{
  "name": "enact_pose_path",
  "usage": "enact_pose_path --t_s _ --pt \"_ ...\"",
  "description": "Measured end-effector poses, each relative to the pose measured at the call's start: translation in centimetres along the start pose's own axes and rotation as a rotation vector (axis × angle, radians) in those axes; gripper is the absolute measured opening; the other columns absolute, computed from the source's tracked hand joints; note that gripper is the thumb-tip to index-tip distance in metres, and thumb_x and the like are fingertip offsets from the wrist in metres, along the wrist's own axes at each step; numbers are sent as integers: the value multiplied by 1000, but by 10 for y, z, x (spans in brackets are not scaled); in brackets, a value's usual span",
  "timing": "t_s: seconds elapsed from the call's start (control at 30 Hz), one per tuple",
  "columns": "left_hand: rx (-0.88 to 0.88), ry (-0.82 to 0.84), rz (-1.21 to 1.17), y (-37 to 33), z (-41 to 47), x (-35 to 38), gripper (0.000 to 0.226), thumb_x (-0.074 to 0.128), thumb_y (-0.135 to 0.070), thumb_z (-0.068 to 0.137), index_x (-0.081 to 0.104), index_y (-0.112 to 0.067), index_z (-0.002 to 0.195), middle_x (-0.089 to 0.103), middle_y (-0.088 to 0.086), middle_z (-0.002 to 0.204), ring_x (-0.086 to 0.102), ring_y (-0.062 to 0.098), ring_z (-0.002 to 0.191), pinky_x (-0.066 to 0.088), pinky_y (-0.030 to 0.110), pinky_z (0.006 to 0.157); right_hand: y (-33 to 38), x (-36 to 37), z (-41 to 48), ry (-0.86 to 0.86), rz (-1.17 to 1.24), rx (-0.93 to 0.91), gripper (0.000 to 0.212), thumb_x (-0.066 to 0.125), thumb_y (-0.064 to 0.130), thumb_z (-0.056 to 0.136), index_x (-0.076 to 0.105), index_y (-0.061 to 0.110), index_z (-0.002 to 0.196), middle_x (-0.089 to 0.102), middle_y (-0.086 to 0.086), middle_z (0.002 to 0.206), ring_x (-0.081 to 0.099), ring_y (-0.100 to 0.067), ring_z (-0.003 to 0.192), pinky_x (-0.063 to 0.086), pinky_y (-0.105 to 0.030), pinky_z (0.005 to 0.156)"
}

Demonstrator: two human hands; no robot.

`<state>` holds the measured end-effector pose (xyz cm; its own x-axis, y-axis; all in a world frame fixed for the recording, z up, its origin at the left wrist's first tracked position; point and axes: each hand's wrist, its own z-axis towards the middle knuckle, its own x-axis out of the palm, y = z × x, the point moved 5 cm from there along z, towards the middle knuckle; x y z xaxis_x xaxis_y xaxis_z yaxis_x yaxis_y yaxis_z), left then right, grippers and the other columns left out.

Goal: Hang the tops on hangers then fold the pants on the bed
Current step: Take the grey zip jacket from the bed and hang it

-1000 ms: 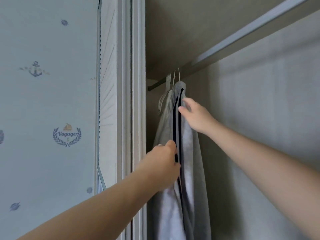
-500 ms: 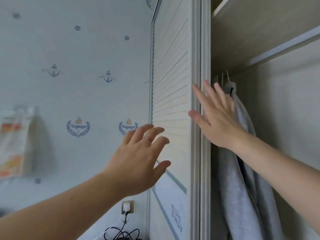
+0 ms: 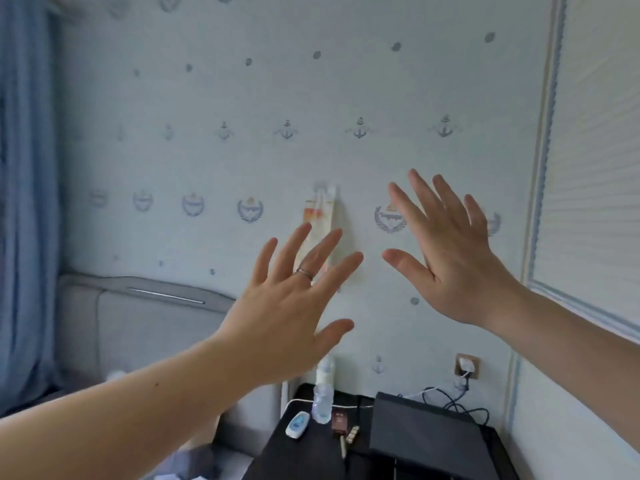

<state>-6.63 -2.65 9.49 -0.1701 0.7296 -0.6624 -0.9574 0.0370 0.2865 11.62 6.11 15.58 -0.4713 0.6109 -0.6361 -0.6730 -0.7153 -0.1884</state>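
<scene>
My left hand (image 3: 291,306) is raised in mid-air with its fingers spread, a ring on one finger, and holds nothing. My right hand (image 3: 446,251) is raised beside it to the right, fingers also spread and empty. Both hover in front of the patterned wall. The bed's grey padded headboard (image 3: 145,317) shows at the lower left, with a bit of bedding (image 3: 194,465) at the bottom edge. No tops, hangers or pants are in view.
A dark bedside table (image 3: 311,455) stands below my hands, carrying a plastic bottle (image 3: 323,389), a small white remote (image 3: 297,424) and a black box (image 3: 426,431). The white wardrobe door (image 3: 595,168) fills the right edge. Blue curtains (image 3: 24,202) hang at the left. A wall socket (image 3: 467,366) has cables.
The view has swung left, away from the wardrobe and the hung grey top, toward the wall and bed. Both hands let go of the garment and now float open in the air.
</scene>
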Motion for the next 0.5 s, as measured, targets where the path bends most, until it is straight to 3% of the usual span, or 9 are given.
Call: enact_pose_path --t_s 0.3,0.4,0.5 --pt "-391 224 170 157 -235 -27 82 24 -76 92 -13 -44 157 -21 -9 168 -34 21 149 -15 53 119 255 116 21 137 374 -368 76 12 72 96 -1 35 161 -11 8 169 -12 -20 156 -1 -57 123" --pt "-607 299 187 191 -323 -33 81 21 -77 90 -9 -43 158 -21 -11 168 -33 19 150 -13 54 122 338 151 19 195 498 -449 78 12 72 96 5 32 162 -5 5 170 -5 -22 156 3 -59 122" --pt "-840 323 220 215 -410 -40 81 21 -77 88 -6 -44 157 -20 -13 167 -29 18 151 -6 54 124 417 187 8 274 693 -496 76 8 77 93 -1 42 159 -7 11 169 -8 -15 156 -4 -52 123"
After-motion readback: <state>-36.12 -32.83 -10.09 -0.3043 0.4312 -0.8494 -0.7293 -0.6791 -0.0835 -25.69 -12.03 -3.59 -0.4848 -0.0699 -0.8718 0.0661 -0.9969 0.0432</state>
